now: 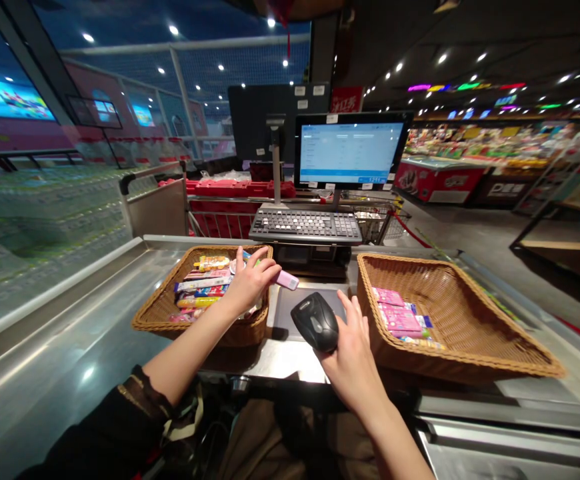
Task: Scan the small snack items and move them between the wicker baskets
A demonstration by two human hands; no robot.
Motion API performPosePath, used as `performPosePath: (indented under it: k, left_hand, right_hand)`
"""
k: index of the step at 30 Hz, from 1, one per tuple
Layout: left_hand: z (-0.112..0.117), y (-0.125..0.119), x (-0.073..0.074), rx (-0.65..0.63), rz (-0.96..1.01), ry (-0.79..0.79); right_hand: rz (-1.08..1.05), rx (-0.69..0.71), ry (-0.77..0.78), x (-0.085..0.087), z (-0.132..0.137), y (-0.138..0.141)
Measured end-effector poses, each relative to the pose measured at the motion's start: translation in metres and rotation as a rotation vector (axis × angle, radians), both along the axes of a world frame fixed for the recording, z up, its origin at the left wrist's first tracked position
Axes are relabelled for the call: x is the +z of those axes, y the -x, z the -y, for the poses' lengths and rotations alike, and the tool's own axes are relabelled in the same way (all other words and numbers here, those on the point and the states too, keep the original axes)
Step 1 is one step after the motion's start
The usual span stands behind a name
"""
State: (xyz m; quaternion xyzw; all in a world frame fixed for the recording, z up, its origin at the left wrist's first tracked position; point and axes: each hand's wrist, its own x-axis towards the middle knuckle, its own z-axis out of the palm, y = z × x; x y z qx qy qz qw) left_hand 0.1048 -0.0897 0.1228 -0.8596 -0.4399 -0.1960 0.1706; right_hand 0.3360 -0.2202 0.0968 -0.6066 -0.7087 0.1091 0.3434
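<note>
My left hand (249, 281) is over the right rim of the left wicker basket (153, 308). It grips a small pink pack (288, 279) that sticks out past the fingertips towards the right; the rest of the pack is hidden by the fingers. Several colourful snack packs (205, 291) lie heaped in that basket. A black handheld barcode scanner (316, 321) sits in my right hand (353, 350), its head tilted towards the pink pack. The right wicker basket (480, 313) has pink packs (401, 317) and other small packs gathered at its left end.
Behind the metal counter (95, 373) stand a black keyboard (305, 225) and a lit monitor (350, 152). A second screen (250, 127) faces away. Shopping carts (375, 217) are beyond it. Bottled packs (45, 220) are stacked at left, and a red freezer (443, 179) stands at right.
</note>
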Motion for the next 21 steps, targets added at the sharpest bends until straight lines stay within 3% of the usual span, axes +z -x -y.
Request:
performPosePath:
  k: [14,21]
  left_hand:
    - [0.001,-0.005,0.003,-0.002,0.004,0.012]
    - [-0.007,-0.032,0.008,-0.079,-0.015,-0.008]
  right_hand:
    - [-0.003,0.015,-0.013,-0.003,-0.001,-0.003]
    - [-0.055,-0.071,-0.104,0.011,0.004,-0.029]
